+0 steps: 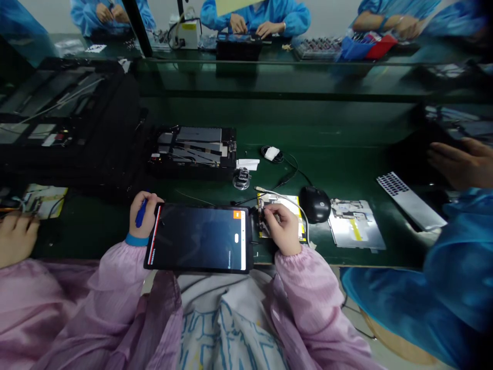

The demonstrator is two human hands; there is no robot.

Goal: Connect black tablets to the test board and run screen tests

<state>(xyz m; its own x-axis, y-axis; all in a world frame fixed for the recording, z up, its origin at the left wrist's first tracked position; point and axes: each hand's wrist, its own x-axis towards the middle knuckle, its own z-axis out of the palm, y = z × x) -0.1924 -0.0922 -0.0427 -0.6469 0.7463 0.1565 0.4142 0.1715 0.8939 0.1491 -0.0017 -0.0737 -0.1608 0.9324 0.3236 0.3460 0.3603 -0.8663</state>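
A tablet (pixel 198 239) with a lit, mostly dark screen lies at the table's front edge, before my body. At its left edge is my left hand (pixel 143 218), closed round a slim blue pen-like tool (pixel 141 211); how far the fingers also hold the tablet is unclear. My right hand (pixel 285 228) rests over an open device panel with yellow edges (pixel 295 201), to the right of the tablet. Its thumb and forefinger are pinched together at the panel's left part, and what is between them is too small to make out. A white cable (pixel 287 198) runs across that panel.
A black mouse (pixel 315 204) and a silver panel (pixel 358 231) lie to the right. Behind the tablet sit a stack of opened devices (pixel 196 146) and a coiled black cable (pixel 272 154). Large black trays (pixel 111 118) stand left. Co-workers' hands (pixel 468 162) are at both sides.
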